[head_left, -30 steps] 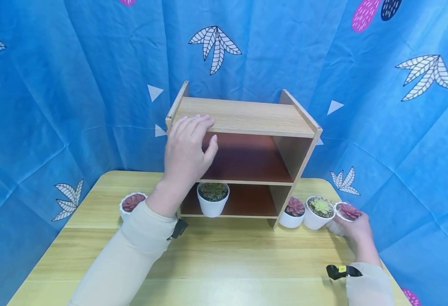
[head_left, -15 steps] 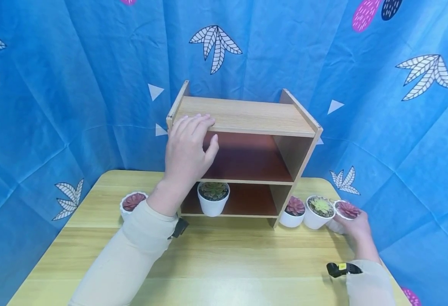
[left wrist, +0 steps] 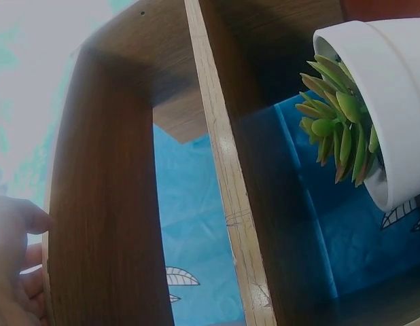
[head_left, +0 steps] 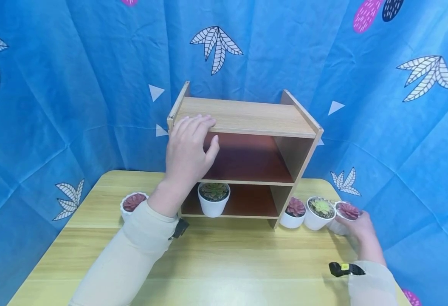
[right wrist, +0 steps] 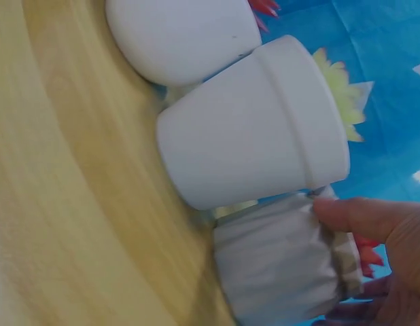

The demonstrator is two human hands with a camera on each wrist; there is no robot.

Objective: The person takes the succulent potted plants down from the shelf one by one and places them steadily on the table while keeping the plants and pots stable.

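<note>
My left hand (head_left: 188, 146) rests over the front edge of the wooden shelf unit's top board (head_left: 243, 114), fingers on top and thumb apart from them. In the left wrist view, my thumb touches the board's edge. My right hand (head_left: 361, 231) holds a white ridged pot (right wrist: 278, 261) with a red succulent (head_left: 348, 211) by its rim, thumb on one side and fingers on the other. Beside it stands a smooth white pot (right wrist: 244, 129) with a light green succulent (head_left: 321, 207). Farther left is another white pot (head_left: 292, 220) with a red succulent.
A white pot (head_left: 212, 207) with a dark green succulent stands at the front of the lower shelf (head_left: 248, 199). Another potted red succulent (head_left: 133, 202) sits left of the unit, partly behind my left forearm. Blue patterned cloth (head_left: 94, 85) surrounds the wooden table (head_left: 224, 259).
My right hand and wrist have shifted slightly to the right at the ridged pot. My left hand stays in place on the top board.
</note>
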